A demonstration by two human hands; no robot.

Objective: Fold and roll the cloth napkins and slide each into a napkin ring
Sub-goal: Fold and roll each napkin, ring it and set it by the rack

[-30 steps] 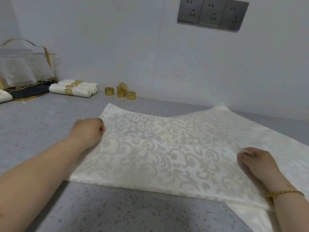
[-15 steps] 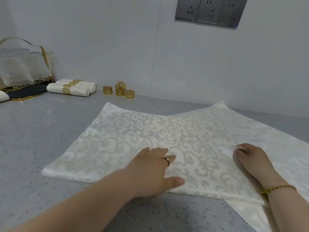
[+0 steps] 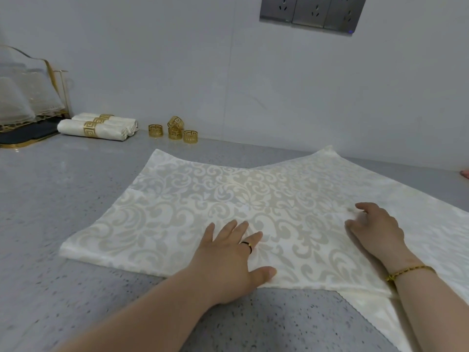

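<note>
Both hands on a folded cream damask cloth napkin [image 3: 203, 199] lying flat on the grey speckled counter [image 3: 76, 199].
Head view: the left hand [image 3: 233, 255] lies flat with its fingers spread, pressing the napkin's near edge. The right hand [image 3: 375, 229] rests bent fingers on a fold to the right; a pinch cannot be told. By the far wall lie two rolled cream napkins in gold rings [image 3: 94, 128] and four loose gold fretwork napkin rings [image 3: 175, 134].
</note>
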